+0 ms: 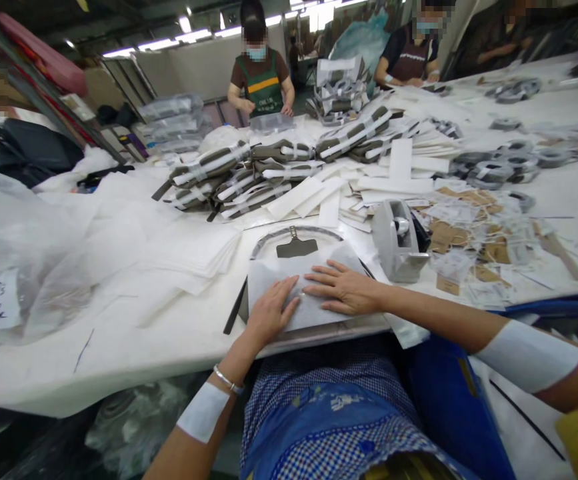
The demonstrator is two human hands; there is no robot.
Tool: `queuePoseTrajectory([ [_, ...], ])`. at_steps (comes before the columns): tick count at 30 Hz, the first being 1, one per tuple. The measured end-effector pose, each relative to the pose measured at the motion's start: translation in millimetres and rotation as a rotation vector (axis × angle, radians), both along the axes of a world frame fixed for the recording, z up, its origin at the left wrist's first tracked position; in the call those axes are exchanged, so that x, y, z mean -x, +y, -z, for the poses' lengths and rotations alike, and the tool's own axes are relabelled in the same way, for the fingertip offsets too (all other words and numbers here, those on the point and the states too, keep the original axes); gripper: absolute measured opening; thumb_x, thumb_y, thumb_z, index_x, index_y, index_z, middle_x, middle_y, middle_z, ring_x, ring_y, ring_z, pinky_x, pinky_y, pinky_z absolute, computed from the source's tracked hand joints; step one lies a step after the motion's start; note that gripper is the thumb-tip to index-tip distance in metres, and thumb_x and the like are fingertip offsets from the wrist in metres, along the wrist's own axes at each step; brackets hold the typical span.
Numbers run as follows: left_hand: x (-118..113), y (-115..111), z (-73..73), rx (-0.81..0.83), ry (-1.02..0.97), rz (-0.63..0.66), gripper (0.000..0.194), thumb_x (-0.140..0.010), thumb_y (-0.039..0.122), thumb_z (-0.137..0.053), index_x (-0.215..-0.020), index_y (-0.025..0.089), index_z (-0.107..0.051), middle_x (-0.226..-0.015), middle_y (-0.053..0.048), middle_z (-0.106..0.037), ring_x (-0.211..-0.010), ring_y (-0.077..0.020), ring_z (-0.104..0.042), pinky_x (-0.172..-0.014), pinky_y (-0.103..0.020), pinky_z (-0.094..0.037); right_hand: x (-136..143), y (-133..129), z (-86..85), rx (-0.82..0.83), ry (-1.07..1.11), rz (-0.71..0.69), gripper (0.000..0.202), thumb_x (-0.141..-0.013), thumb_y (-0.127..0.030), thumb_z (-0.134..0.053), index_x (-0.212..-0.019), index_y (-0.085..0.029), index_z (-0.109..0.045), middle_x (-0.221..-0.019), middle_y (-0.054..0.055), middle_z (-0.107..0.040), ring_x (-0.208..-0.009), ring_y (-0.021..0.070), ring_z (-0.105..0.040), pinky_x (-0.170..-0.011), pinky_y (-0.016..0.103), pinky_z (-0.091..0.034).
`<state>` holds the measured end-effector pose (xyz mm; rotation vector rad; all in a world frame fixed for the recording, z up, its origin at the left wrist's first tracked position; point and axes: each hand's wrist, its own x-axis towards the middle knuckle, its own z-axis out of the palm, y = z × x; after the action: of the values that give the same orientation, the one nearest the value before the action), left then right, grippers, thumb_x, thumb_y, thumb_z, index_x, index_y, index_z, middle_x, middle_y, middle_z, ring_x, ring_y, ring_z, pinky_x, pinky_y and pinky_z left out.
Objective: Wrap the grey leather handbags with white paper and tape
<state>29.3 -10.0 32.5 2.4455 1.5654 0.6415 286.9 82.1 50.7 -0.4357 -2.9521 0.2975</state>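
Fingers of my left hand (267, 313) and right hand (351, 289) lie extended, clenching nothing, on a thin white rectangular sheet (263, 277) at centre — just below a dark-grey flat tab (296, 249). Likely smoothing; continuing calls for light, even pressure.

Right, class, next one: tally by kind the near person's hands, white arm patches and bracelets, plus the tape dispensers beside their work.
Hands: 2 (left hand, right hand)
White arm patches: 2 (left patch, right patch)
Bracelet: 1
Tape dispenser: 1
Total: 6
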Motion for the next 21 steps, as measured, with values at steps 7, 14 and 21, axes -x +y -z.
queuePoseTrajectory([
  [7,-2,1,-5.6,0.02,-0.026,-0.012,0.049,-0.101,0.039,-0.043,-0.146,0.021,-0.039,-0.146,-0.007,-0.053,-0.133,-0.0202,-0.051,-0.117,-0.042,-0.038,1,-1,-4.7,0.035,-0.02,-0.014,0.048,-0.101,-0.045,-0.04,-0.145,-0.026,-0.047,-0.155,0.011,-0.04,-0.144,0.0336,-0.033,-0.114,0.062,-0.021],
  [14,-3,-3,-2.5,-0.092,-0.021,0.015,0.048,-0.1,0.036,-0.045,-0.145,0.02,-0.04,-0.142,-0.009,-0.057,-0.13,-0.0211,-0.054,-0.112,-0.043,-0.043,1,-8,-16.3,0.09,-0.016,0.027,0.049,-0.1,-0.043,-0.043,-0.145,-0.026,-0.045,-0.153,0.013,-0.043,-0.144,0.0326,-0.033,-0.115,0.063,-0.018],
  [21,13,23,30.3,-0.516,0.14,0.157,0.055,-0.095,0.031,-0.054,-0.148,0.028,-0.039,-0.132,-0.001,-0.065,-0.118,-0.0155,-0.063,-0.099,-0.024,-0.052,-1,-10,-17.8,0.045,0.045,0.029,0.048,-0.097,-0.052,-0.045,-0.14,-0.033,-0.048,-0.148,0.008,-0.05,-0.141,0.0295,-0.039,-0.115,0.06,-0.023],
])
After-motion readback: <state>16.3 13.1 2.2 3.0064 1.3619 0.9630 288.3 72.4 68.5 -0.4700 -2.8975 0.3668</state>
